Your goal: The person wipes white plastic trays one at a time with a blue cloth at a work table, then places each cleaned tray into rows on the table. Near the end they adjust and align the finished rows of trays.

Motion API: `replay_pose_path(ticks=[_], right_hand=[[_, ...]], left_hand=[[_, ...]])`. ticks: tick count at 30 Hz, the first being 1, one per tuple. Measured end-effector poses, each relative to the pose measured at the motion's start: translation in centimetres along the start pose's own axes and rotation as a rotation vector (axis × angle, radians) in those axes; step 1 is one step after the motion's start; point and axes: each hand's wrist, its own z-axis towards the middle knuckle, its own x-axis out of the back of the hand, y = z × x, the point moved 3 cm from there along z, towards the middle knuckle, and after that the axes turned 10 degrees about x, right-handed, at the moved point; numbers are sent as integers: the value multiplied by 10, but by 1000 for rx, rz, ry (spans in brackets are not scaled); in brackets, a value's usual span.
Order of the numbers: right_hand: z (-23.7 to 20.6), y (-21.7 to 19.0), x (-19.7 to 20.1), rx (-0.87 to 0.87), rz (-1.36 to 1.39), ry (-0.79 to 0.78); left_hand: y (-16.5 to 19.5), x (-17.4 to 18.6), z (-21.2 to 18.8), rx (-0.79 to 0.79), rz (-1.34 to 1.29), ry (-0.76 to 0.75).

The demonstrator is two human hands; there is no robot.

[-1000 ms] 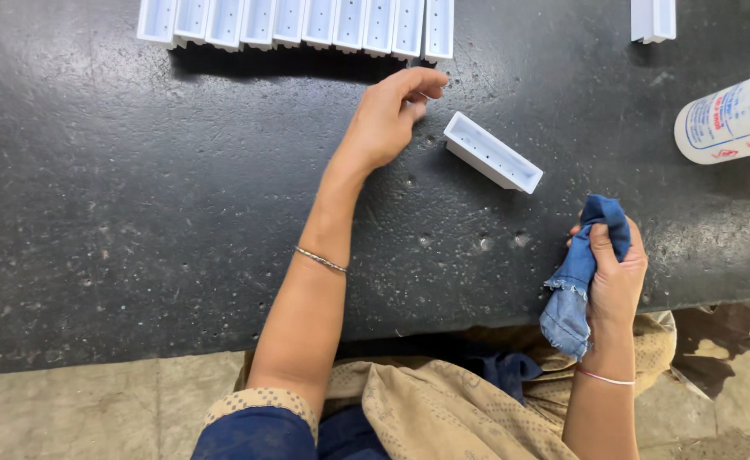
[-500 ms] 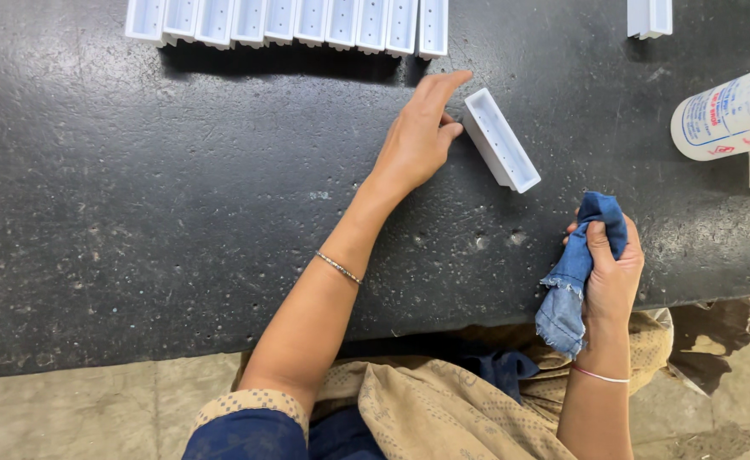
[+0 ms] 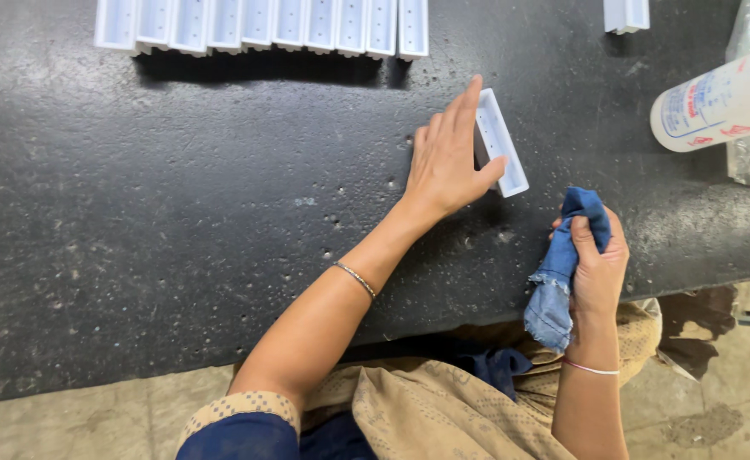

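From the head camera, the desk (image 3: 179, 221) is a slab of dark, rough stone, pitted and speckled with pale flecks. A single white plastic channel piece (image 3: 501, 141), a long narrow open-topped trough with thin walls, lies on it right of centre, angled slightly from far-left to near-right. The left hand (image 3: 449, 158) lies flat against the left side of this piece, fingers straight and pointing to the far side, the thumb spread wide and touching the near end of the trough; the hand is open, not closed round anything. Its forearm stretches diagonally from the near edge, with a thin metal bangle (image 3: 355, 278) at the wrist.

The right hand (image 3: 596, 264) hovers near the desk's near edge, fist closed on a crumpled blue denim cloth (image 3: 562, 273) whose frayed pale end hangs down. A thin bangle circles that wrist too.

Along the far edge stands a row of white channel pieces (image 3: 264, 24), smooth and set side by side, touching. Another white piece (image 3: 626, 14) sits far right. A white plastic bottle (image 3: 720, 104) lies on its side at the right edge.
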Motion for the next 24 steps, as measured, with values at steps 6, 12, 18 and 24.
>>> replay_pose_path(ticks=[6, 12, 18, 24], right_hand=[[9, -5, -14, 15, -131, -24], [59, -37, -57, 440, -521, -187], [84, -48, -98, 624, -664, -285], [65, -52, -104, 655, -748, -288]], left_hand=[[-3, -4, 3, 3, -39, -169], [5, 10, 4, 174, -76, -171], [9, 6, 1, 149, -16, -158], [0, -9, 1, 229, -66, -211]])
